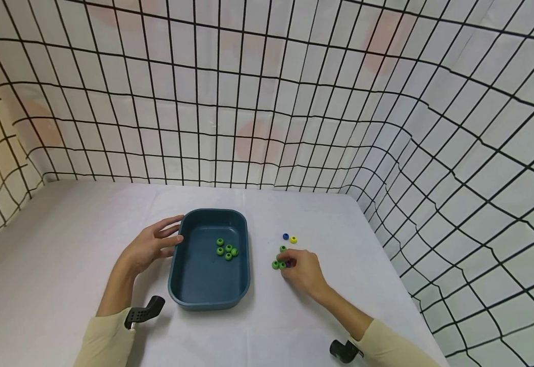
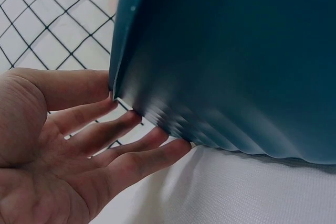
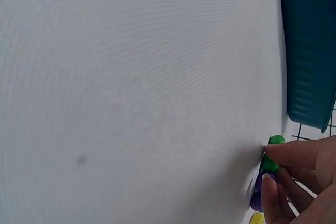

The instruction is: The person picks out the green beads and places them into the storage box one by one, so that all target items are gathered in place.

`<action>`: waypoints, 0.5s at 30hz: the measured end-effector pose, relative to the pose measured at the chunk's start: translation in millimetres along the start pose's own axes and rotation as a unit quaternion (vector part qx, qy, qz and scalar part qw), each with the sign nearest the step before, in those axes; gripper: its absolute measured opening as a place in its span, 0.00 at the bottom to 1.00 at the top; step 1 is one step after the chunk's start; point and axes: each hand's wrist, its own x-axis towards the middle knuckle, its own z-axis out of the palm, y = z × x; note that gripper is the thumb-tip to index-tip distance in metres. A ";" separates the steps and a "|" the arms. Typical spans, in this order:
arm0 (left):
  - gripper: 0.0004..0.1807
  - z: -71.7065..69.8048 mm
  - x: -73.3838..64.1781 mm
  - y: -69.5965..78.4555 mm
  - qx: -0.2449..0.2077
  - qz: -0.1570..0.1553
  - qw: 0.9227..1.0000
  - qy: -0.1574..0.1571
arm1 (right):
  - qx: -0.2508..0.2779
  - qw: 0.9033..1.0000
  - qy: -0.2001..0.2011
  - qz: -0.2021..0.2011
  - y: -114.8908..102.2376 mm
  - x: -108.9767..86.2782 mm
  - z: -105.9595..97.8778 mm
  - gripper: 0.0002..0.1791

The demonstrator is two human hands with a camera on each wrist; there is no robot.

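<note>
A blue tray stands on the white cloth with several green beads inside. At its left side my left hand has its fingers spread, fingertips touching the outer wall and thumb at the rim; the left wrist view shows them against the tray's wall. To the right of the tray, my right hand reaches down into a small cluster of beads. Its finger and thumb close around a green bead, beside purple beads. Another green bead lies by the fingertips, and one more lies just beyond them.
A blue bead and a yellow bead lie behind the right hand. White cloth covers the table. Black netting over white sheets rises at the back and both sides. A black wrist camera sits on each sleeve.
</note>
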 end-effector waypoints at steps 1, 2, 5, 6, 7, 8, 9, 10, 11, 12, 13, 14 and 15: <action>0.39 0.0 0.0 0.1 0.000 0.000 1.000 0.000 | 0.000 1.000 0.000 -0.001 0.1 0.0 0.2 0.15; 0.39 0.1 -0.1 0.2 0.000 -0.001 1.000 0.000 | -0.001 1.000 0.000 -0.001 0.1 0.0 0.5 0.15; 0.39 0.3 -0.4 0.6 0.001 0.000 1.000 -0.001 | -0.004 1.000 0.000 -0.004 0.2 0.0 1.4 0.15; 0.39 0.3 -0.5 0.6 0.001 0.000 1.000 -0.002 | -0.005 1.000 0.000 -0.004 0.1 0.1 1.6 0.15; 0.39 0.2 -0.5 0.6 0.001 0.002 1.000 -0.003 | -0.006 1.000 0.000 -0.005 -0.2 0.2 1.8 0.15; 0.39 0.3 -0.6 0.6 0.001 0.002 1.000 -0.003 | -0.008 1.000 0.000 -0.005 -0.2 0.4 2.1 0.14; 0.39 0.3 -0.6 0.7 0.001 0.002 1.000 -0.004 | -0.009 1.000 0.000 -0.007 -0.4 0.5 2.2 0.14; 0.39 0.0 -0.4 0.0 0.001 0.002 1.000 -0.005 | -0.010 1.000 0.000 -0.007 -0.6 0.6 2.3 0.14; 0.39 0.0 -0.4 -0.1 0.001 0.002 1.000 -0.006 | -0.011 1.000 0.000 -0.007 -0.7 0.8 2.5 0.14; 0.39 0.1 -0.3 0.0 0.000 0.002 1.000 -0.006 | -0.011 1.000 -0.001 -0.006 -0.8 1.0 2.5 0.13; 0.39 0.1 -0.3 0.0 0.000 0.002 1.000 -0.007 | -0.011 1.000 -0.001 -0.006 -0.8 1.2 2.6 0.13; 0.39 0.1 -0.2 0.1 0.000 0.002 1.000 -0.007 | -0.011 1.000 -0.002 -0.006 -0.6 1.5 2.7 0.13; 0.39 0.0 -0.2 0.1 0.001 0.002 1.000 -0.007 | -0.009 1.000 -0.002 -0.006 -0.5 1.7 2.7 0.13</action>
